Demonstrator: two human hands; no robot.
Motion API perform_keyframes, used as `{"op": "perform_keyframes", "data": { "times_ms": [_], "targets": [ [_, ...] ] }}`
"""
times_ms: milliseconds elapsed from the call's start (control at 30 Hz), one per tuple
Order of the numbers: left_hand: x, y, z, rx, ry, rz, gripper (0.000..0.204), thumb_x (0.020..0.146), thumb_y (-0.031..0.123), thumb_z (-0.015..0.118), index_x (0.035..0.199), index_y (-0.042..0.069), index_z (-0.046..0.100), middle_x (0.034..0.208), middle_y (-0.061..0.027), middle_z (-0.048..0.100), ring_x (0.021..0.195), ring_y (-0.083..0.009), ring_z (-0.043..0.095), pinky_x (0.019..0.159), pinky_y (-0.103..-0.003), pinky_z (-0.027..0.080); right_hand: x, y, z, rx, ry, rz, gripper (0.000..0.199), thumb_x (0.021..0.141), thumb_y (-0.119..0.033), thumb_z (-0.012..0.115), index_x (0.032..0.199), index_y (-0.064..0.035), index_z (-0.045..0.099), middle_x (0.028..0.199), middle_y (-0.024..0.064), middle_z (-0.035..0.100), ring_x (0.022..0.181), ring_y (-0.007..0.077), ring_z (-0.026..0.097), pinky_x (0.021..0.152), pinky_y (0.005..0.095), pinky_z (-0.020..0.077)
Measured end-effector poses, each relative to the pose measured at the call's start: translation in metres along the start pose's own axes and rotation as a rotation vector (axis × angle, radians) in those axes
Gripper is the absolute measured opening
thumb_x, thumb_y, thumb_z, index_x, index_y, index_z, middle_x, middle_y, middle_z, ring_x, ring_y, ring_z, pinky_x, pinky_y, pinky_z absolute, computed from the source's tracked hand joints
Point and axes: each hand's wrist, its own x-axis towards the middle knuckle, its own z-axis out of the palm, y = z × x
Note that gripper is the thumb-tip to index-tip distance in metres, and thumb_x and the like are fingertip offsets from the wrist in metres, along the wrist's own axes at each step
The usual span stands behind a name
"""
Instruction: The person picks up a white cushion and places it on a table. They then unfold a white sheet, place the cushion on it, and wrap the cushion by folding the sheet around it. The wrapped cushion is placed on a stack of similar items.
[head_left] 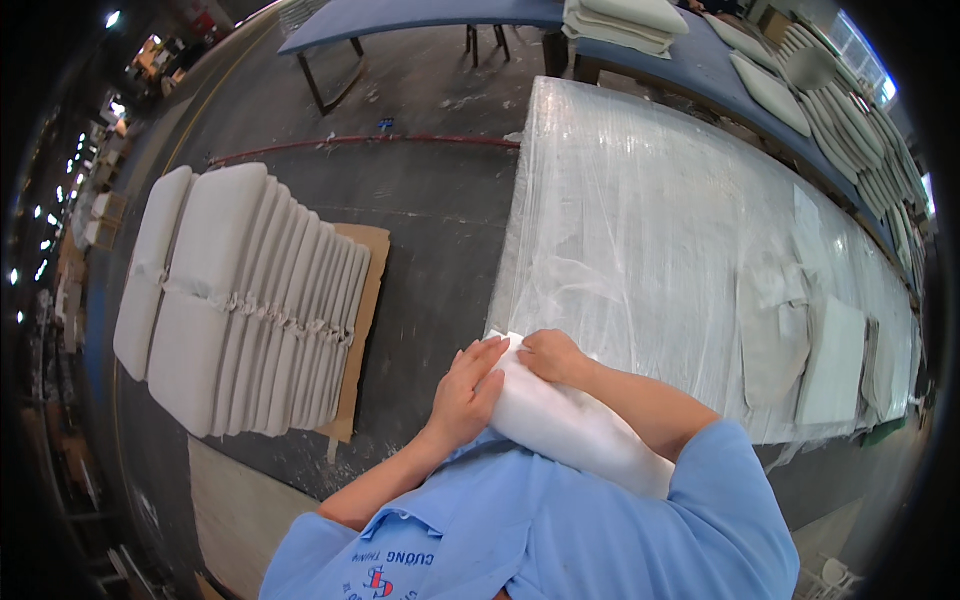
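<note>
A long white padded piece, like a cushion point(560, 430), leans against my blue shirt, its narrow end pointing away from me. My left hand point(468, 393) grips its left side near that end, fingers stretched along the edge and thumb across the white surface. On the other side my right hand point(550, 356) has its fingers curled down on the end, pinching the white material at the edge. The right forearm lies over part of the piece, so its near right portion is partly hidden.
To the left, several pale cushions point(225, 300) stand in a row on cardboard point(365, 330). A plastic-wrapped table point(640, 230) lies ahead and right, with pale fabric pieces point(775, 325) on it. Blue-topped tables point(430, 18) stand farther back, one holding stacked cushions point(840, 130).
</note>
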Motion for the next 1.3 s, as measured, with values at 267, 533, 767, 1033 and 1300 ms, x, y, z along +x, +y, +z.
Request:
{"op": "perform_keyframes", "data": {
  "times_ms": [267, 533, 767, 1033, 1300],
  "targets": [
    [-0.005, 0.043, -0.005, 0.424, 0.07, 0.347, 0.039, 0.091, 0.016, 0.064, 0.128, 0.009, 0.071, 0.137, -0.0184, 0.062, 0.137, -0.0447, 0.049, 0.12, -0.06, 0.027, -0.017, 0.066, -0.111, 0.65, 0.122, 0.299, 0.066, 0.096, -0.056, 0.064, 0.137, -0.0036, 0.065, 0.126, 0.0207, 0.07, 0.125, 0.0306, 0.064, 0.103, 0.0421, 0.0495],
    [-0.003, 0.049, 0.009, 0.497, -0.059, 0.488, 0.026, 0.088, 0.019, 0.067, 0.11, 0.011, 0.077, 0.11, -0.0069, 0.073, 0.116, -0.0354, 0.062, 0.112, -0.055, 0.036, -0.157, 0.12, -0.134, 0.655, -0.008, 0.583, 0.079, 0.101, -0.063, 0.052, 0.16, -0.0122, 0.037, 0.156, 0.0123, 0.047, 0.145, 0.028, 0.039, 0.122, 0.049, 0.0262],
    [0.001, 0.046, 0.012, 0.521, -0.067, 0.512, 0.026, 0.089, 0.02, 0.065, 0.109, 0.009, 0.077, 0.109, -0.0086, 0.072, 0.115, -0.036, 0.061, 0.112, -0.055, 0.036, -0.258, 0.145, -0.082, 0.692, -0.245, 0.814, 0.069, 0.104, -0.063, 0.045, 0.148, -0.011, 0.057, 0.152, 0.0106, 0.052, 0.133, 0.0276, 0.051, 0.117, 0.048, 0.0337],
    [0.002, 0.046, 0.017, 0.51, -0.088, 0.542, 0.027, 0.088, 0.017, 0.061, 0.108, 0.008, 0.076, 0.11, -0.0092, 0.072, 0.115, -0.0356, 0.06, 0.111, -0.053, 0.037, -0.308, 0.143, -0.06, 0.624, -0.014, 0.716, 0.048, 0.106, -0.05, 0.054, 0.123, -0.0081, 0.069, 0.113, 0.0049, 0.067, 0.1, 0.0178, 0.058, 0.094, 0.0334, 0.0482],
    [0.006, 0.061, 0.024, 0.714, -0.08, 0.507, 0.031, 0.093, 0.016, 0.059, 0.119, 0.005, 0.072, 0.128, -0.0148, 0.066, 0.129, -0.0398, 0.053, 0.117, -0.056, 0.031, -0.323, 0.15, -0.059, 0.801, -0.006, 0.48, 0.033, 0.1, -0.04, 0.066, 0.098, -0.0068, 0.067, 0.091, 0.0033, 0.066, 0.08, 0.0137, 0.056, 0.073, 0.0311, 0.0468]
  ]
}}
